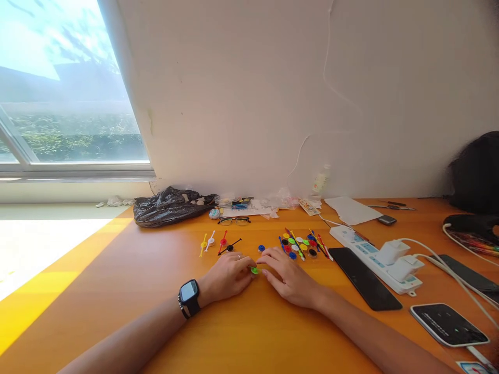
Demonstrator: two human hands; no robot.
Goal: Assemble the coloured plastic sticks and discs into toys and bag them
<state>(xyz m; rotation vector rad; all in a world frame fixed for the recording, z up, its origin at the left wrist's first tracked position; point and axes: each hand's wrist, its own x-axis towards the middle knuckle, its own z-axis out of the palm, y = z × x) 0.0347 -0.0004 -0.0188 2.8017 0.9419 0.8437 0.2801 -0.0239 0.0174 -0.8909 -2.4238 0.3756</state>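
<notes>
Both hands rest on the orange table [128, 291] and meet over a small green disc [254, 270]. My left hand [228, 274], with a smartwatch [189, 297] on its wrist, pinches the disc with curled fingers. My right hand [286, 277] touches the same disc with its fingertips pressed together. A pile of coloured discs and thin sticks [302, 245] lies just beyond my right hand. A lone blue disc [261, 249] sits behind the fingers. Several assembled stick-and-disc pieces [218, 242] lie in a row beyond my left hand.
A black plastic bag [171, 205], glasses [234, 221] and papers lie along the wall. A white power strip [376, 257] with chargers, a black phone [364, 278] and another phone [448, 324] sit on the right. A window is at the left.
</notes>
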